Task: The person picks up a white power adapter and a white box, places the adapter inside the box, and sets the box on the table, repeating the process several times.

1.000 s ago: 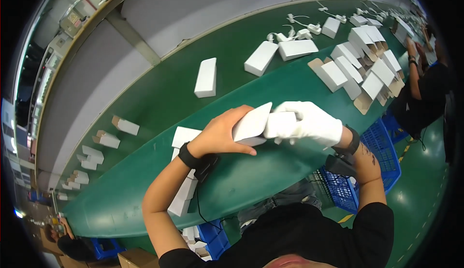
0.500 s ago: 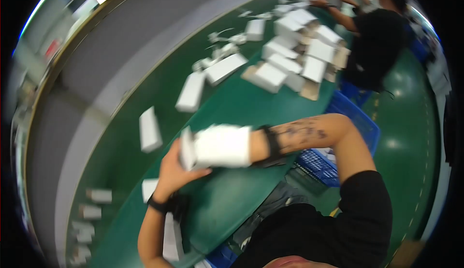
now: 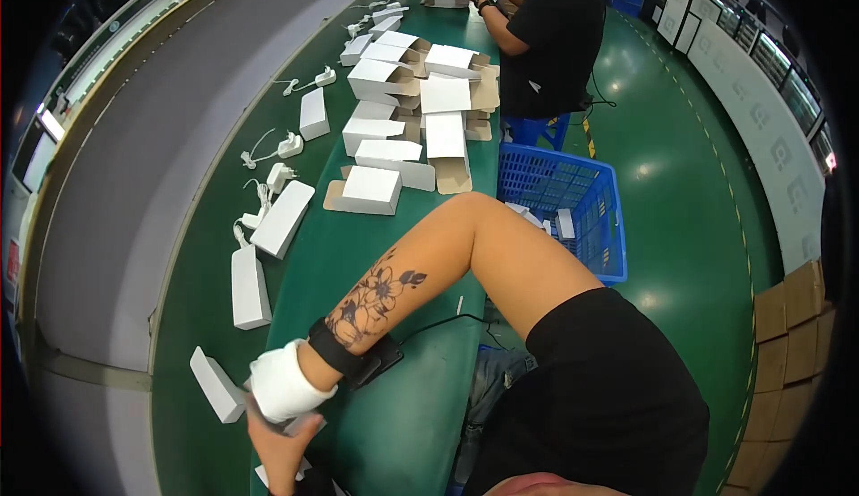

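Right hand [image 3: 279, 387]: wearing a white glove, lying at the lower left of the frame, gripping a small white box [image 3: 268, 415] together with the other hand.
Left hand [image 3: 284, 447]: bare, coming up from the bottom edge, fingers closing on the same box from below.
Small white box: mostly hidden between the two hands, just beside another white box [image 3: 216, 385] standing on the green belt [image 3: 403, 424].
Blue crate [image 3: 573, 205]: sitting centre right, beside the belt.
Co-worker [image 3: 550, 30]: working at the top of the frame.
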The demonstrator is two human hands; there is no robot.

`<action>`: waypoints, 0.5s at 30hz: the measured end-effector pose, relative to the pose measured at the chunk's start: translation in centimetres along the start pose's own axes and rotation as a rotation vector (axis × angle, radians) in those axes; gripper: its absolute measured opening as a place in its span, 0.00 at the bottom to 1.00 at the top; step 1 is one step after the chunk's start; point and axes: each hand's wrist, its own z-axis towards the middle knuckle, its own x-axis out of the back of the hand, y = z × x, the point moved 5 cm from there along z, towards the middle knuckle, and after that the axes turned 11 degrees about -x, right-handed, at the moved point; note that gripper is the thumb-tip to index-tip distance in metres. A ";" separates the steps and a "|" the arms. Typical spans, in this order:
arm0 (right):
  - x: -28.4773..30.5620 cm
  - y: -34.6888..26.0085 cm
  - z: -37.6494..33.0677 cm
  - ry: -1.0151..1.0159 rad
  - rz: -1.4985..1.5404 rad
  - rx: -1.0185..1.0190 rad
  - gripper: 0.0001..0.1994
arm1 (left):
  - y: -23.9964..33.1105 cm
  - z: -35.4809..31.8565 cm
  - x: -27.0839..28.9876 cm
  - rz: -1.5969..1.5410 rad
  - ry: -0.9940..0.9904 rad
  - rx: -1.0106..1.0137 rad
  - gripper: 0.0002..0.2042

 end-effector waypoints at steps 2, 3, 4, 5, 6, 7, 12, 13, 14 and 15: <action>4.6 1.0 0.4 0.211 0.212 0.165 0.05 | -2.3 -0.5 4.1 0.082 0.137 -0.172 0.43; 6.3 3.6 0.9 0.387 0.134 0.092 0.04 | -7.3 -1.8 8.2 0.080 0.163 -0.150 0.44; 7.2 6.9 1.9 0.557 0.058 0.025 0.03 | -11.9 -3.2 11.4 0.076 0.195 -0.121 0.45; 6.7 11.0 3.0 0.567 -0.103 -0.051 0.03 | -11.1 -3.5 12.3 -0.011 0.285 -0.044 0.41; 5.8 14.7 3.6 0.518 -0.320 -0.123 0.04 | -10.1 -4.2 13.7 -0.092 0.376 0.038 0.39; 4.3 19.3 5.2 0.255 -0.512 -0.402 0.07 | -12.2 -4.6 14.8 -0.092 0.375 0.027 0.39; -3.1 30.1 7.3 -0.408 -0.378 -1.046 0.12 | -25.6 -9.2 16.5 -0.012 0.416 0.318 0.31; -3.9 30.3 8.9 -0.402 -0.372 -1.073 0.13 | -27.0 -10.3 17.4 -0.001 0.423 0.328 0.31; -4.4 30.4 10.3 -0.388 -0.371 -1.096 0.14 | -28.7 -11.4 18.8 -0.044 0.447 0.369 0.31; -5.1 31.3 10.6 -0.390 -0.381 -1.132 0.14 | -30.6 -11.8 19.0 -0.106 0.453 0.409 0.31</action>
